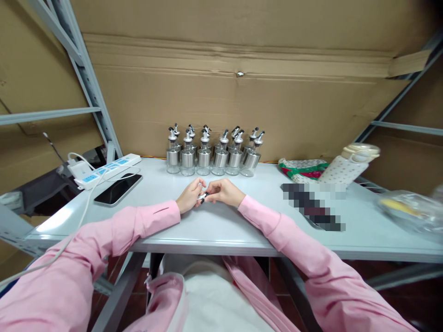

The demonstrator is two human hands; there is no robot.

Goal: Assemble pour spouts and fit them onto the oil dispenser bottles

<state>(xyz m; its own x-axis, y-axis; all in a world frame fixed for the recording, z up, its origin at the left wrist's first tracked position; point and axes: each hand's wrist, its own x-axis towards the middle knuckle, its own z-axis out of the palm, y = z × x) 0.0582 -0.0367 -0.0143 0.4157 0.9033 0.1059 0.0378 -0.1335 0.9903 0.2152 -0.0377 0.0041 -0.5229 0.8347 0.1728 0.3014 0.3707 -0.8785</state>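
Close together over the middle of the table, my left hand (188,197) and my right hand (225,191) both have their fingers closed on a small white and black pour spout (203,197). The spout lies low between the fingertips and is partly covered by them. Just beyond my hands stand several glass oil bottles (204,159) with steel sleeves, grouped in rows against the cardboard. Each visible bottle carries a pour spout with a black tip, much like the piece between my fingers.
A phone (118,189) and a white power strip (109,170) with a cable are on the left. To the right are a patterned tumbler (346,166), a red and green bag (300,169), a blurred dark object (311,207) and a clear plastic bag (410,207). Cardboard (214,101) walls the back.
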